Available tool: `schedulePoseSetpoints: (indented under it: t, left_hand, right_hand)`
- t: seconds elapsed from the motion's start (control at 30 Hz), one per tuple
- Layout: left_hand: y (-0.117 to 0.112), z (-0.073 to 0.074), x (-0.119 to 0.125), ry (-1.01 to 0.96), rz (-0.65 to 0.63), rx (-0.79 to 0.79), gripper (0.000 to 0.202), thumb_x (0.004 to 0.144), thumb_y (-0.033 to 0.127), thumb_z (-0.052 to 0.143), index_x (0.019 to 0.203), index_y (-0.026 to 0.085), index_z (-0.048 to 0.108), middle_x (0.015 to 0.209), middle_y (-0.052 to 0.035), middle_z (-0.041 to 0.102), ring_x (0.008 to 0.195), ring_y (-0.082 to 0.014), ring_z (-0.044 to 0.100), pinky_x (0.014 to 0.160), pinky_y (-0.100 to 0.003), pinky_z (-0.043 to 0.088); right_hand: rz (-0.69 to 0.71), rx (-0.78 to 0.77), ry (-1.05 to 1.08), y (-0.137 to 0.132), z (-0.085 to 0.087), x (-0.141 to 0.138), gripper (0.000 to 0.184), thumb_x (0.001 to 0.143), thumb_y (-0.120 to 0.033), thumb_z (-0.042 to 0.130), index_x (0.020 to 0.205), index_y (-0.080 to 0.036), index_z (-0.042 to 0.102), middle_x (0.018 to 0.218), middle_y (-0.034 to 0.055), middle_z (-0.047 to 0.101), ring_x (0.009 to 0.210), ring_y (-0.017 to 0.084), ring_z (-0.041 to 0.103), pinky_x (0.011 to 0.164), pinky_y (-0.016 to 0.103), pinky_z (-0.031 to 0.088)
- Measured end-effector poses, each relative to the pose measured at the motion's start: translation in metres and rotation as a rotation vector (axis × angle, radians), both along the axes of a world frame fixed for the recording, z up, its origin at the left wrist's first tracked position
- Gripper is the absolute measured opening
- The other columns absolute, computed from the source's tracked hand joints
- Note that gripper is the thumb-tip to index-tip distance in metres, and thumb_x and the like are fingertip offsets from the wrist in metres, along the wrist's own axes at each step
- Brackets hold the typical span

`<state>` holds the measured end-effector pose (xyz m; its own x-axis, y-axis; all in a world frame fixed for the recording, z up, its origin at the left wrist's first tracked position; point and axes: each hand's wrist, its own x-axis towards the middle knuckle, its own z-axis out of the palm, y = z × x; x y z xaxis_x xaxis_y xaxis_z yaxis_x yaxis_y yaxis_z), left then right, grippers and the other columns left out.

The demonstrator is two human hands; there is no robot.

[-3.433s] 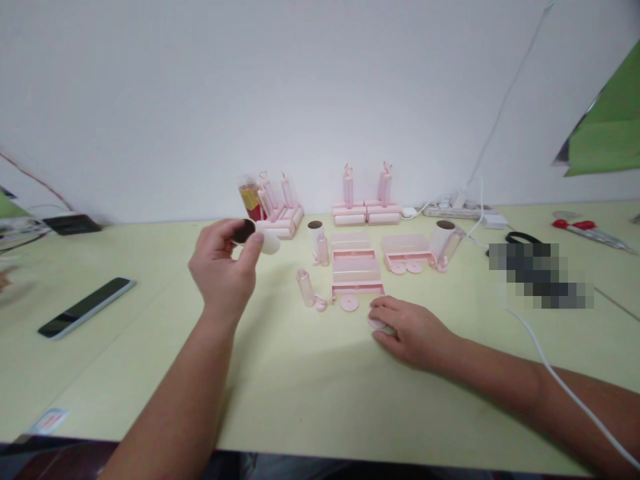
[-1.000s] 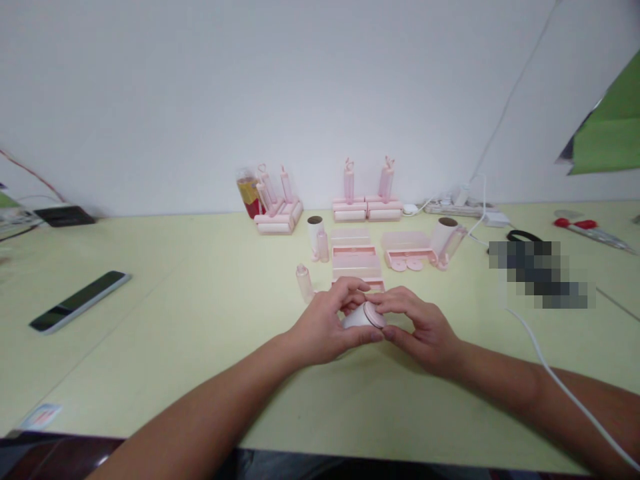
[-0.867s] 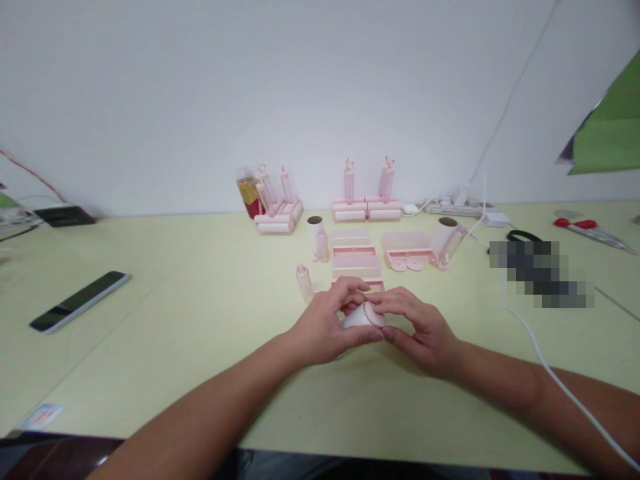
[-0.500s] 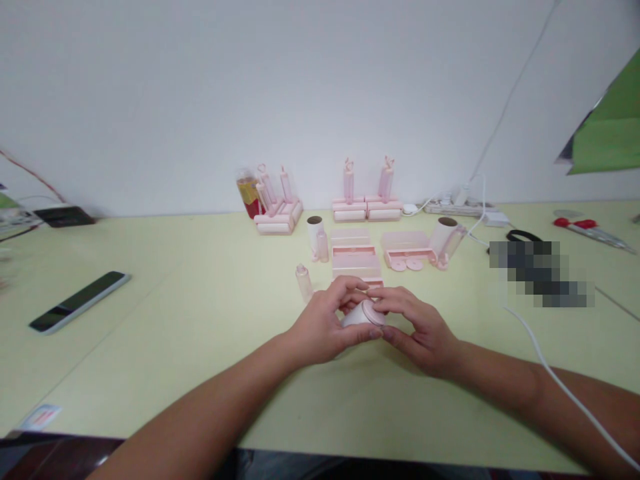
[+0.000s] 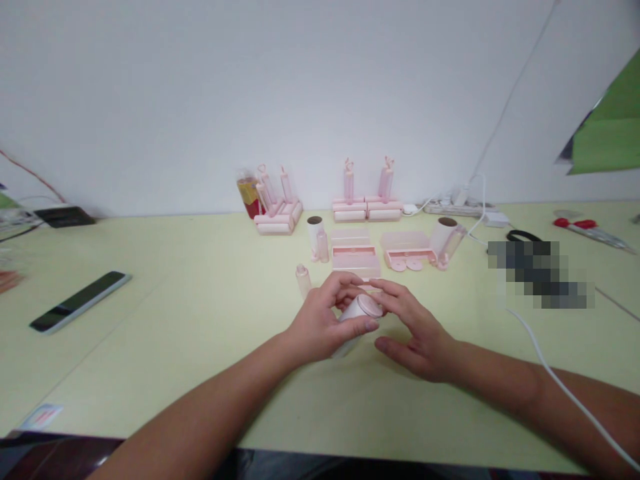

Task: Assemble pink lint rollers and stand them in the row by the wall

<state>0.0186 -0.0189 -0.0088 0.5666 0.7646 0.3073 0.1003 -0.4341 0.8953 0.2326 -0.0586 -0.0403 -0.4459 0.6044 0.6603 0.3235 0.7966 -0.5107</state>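
Observation:
My left hand [image 5: 327, 323] is wrapped round a white roll [image 5: 353, 309], which looks like a lint roller refill. The roll lies tilted, with a round pink cap [image 5: 370, 305] on the end toward my right hand. My right hand [image 5: 420, 330] is open beside that end, thumb well apart from the fingers. Its fingertips are close to the cap's far edge; whether they touch it I cannot tell. Just behind my left hand stands a small clear pink tube [image 5: 303, 280]. A pink case [image 5: 356, 261] with a see-through lid lies beyond my hands, its near side partly hidden by them.
Behind are another pink case [image 5: 407, 255] with round pink discs [image 5: 399, 265], white rolls [image 5: 315, 233] [image 5: 444, 235] and several pink rollers with upright handles [image 5: 349, 187]. A phone [image 5: 80, 301] lies left. A white cable [image 5: 555, 373] crosses my right forearm; red-handled scissors [image 5: 575, 223] lie far right.
My right thumb has come away from the capped end and dropped lower, so the hand is opened wider. The roll is tilted slightly more upward in my left hand.

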Motion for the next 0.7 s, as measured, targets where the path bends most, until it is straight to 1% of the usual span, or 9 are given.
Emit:
schedulePoseSetpoints:
  t: [0.07, 0.2, 0.3, 0.37, 0.47, 0.5, 0.53, 0.6, 0.7]
  left_hand:
    - [0.000, 0.001, 0.001, -0.012, 0.000, -0.010, 0.056, 0.075, 0.037, 0.079, 0.117, 0.020, 0.046, 0.102, -0.0086, 0.071, 0.090, -0.0188, 0.066, 0.082, -0.031, 0.048]
    - [0.000, 0.002, 0.001, -0.021, 0.006, -0.011, 0.056, 0.074, 0.036, 0.080, 0.116, 0.020, 0.046, 0.100, -0.0078, 0.070, 0.089, -0.0187, 0.066, 0.081, -0.031, 0.048]
    - [0.000, 0.002, 0.000, -0.012, 0.015, -0.002, 0.056, 0.075, 0.036, 0.079, 0.116, 0.020, 0.046, 0.100, -0.0078, 0.070, 0.089, -0.0185, 0.066, 0.080, -0.031, 0.049]
    - [0.001, 0.000, 0.000, -0.008, 0.013, 0.000, 0.056, 0.075, 0.036, 0.079, 0.117, 0.020, 0.046, 0.100, -0.0079, 0.070, 0.089, -0.0185, 0.066, 0.081, -0.031, 0.048]
    - [0.002, -0.004, 0.000, -0.010, -0.012, -0.008, 0.060, 0.075, 0.037, 0.079, 0.120, 0.021, 0.044, 0.102, -0.0083, 0.070, 0.091, -0.0190, 0.066, 0.083, -0.032, 0.048]
    - [0.002, -0.005, 0.000, -0.013, -0.020, -0.009, 0.061, 0.075, 0.037, 0.079, 0.121, 0.021, 0.043, 0.102, -0.0084, 0.070, 0.092, -0.0190, 0.067, 0.083, -0.032, 0.048]
    - [0.003, -0.006, 0.000, -0.016, -0.022, -0.006, 0.061, 0.075, 0.037, 0.079, 0.122, 0.021, 0.042, 0.103, -0.0085, 0.070, 0.092, -0.0188, 0.067, 0.083, -0.032, 0.048]
    - [0.003, -0.005, -0.001, -0.024, -0.004, 0.021, 0.060, 0.075, 0.037, 0.079, 0.121, 0.021, 0.044, 0.103, -0.0084, 0.070, 0.090, -0.0181, 0.066, 0.082, -0.031, 0.048]
    - [0.004, 0.002, -0.005, -0.060, 0.105, 0.121, 0.053, 0.076, 0.037, 0.077, 0.118, 0.019, 0.049, 0.101, -0.0080, 0.068, 0.086, -0.0166, 0.064, 0.076, -0.029, 0.048]
  right_hand:
    - [-0.003, 0.004, -0.016, 0.000, 0.000, 0.000, 0.072, 0.088, -0.023, 0.062, 0.151, -0.029, 0.028, 0.152, 0.0138, 0.032, 0.138, 0.032, 0.036, 0.108, 0.054, 0.040]
    - [-0.025, -0.040, 0.067, -0.001, -0.006, -0.001, 0.083, 0.087, -0.021, 0.062, 0.154, -0.032, 0.013, 0.154, 0.0136, 0.029, 0.126, 0.029, 0.047, 0.092, 0.044, 0.054]
    - [-0.034, -0.065, 0.156, -0.002, -0.010, -0.002, 0.093, 0.086, -0.018, 0.062, 0.155, -0.034, 0.002, 0.157, 0.0145, 0.021, 0.116, 0.025, 0.053, 0.087, 0.043, 0.055]
    - [-0.029, -0.080, 0.125, -0.001, -0.009, -0.001, 0.091, 0.085, -0.018, 0.064, 0.155, -0.033, 0.008, 0.159, 0.0146, 0.018, 0.122, 0.027, 0.050, 0.093, 0.045, 0.053]
    - [0.041, -0.089, -0.028, 0.000, -0.003, 0.000, 0.074, 0.086, -0.019, 0.064, 0.151, -0.031, 0.030, 0.158, 0.0132, 0.022, 0.136, 0.030, 0.040, 0.106, 0.049, 0.044]
    - [0.059, -0.081, -0.063, 0.000, -0.002, 0.000, 0.070, 0.086, -0.019, 0.063, 0.149, -0.030, 0.034, 0.157, 0.0130, 0.024, 0.139, 0.030, 0.037, 0.108, 0.050, 0.041]
    - [0.066, -0.073, -0.078, 0.000, -0.001, 0.001, 0.069, 0.086, -0.019, 0.062, 0.149, -0.029, 0.035, 0.157, 0.0133, 0.024, 0.141, 0.030, 0.035, 0.109, 0.050, 0.039]
    - [0.047, -0.080, -0.064, 0.001, -0.002, 0.001, 0.074, 0.086, -0.020, 0.062, 0.152, -0.026, 0.029, 0.157, 0.0150, 0.024, 0.140, 0.030, 0.034, 0.106, 0.048, 0.043]
    - [0.017, -0.125, -0.027, 0.002, -0.008, 0.001, 0.077, 0.088, -0.024, 0.062, 0.154, -0.024, 0.022, 0.153, 0.0167, 0.033, 0.127, 0.028, 0.048, 0.090, 0.041, 0.054]
